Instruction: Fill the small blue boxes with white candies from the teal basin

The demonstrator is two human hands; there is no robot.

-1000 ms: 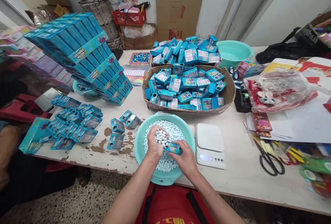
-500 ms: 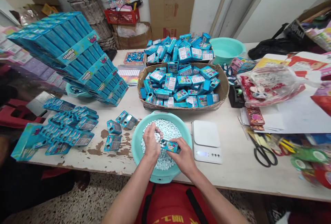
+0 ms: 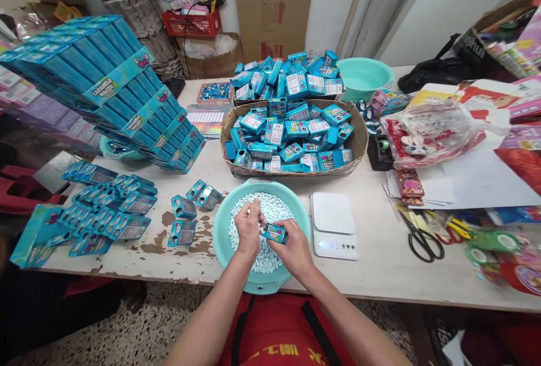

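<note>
Over a turquoise basin (image 3: 301,200) full of small white candies (image 3: 276,205), my right hand (image 3: 296,249) grips a small blue candy box (image 3: 276,233), which lies on its side with its end towards the left. My left hand (image 3: 248,230) is closed around some of the white candies, its fingertips right at that end of the box. How many candies it holds is hidden by the fingers. Left of the basin, several similar boxes (image 3: 184,207) stand on the table.
A white kitchen scale (image 3: 335,222) is right of the basin, with black scissors (image 3: 422,240) beyond. Cardboard trays (image 3: 361,155) heaped with blue boxes stand behind. On the left are a tall stack of display cartons (image 3: 139,121) and a cluster of boxes (image 3: 105,208).
My left hand's fingers have closed more, so fewer candies show in them, and they are at the box's end. The right hand still holds the box. The whole view has shifted slightly.
</note>
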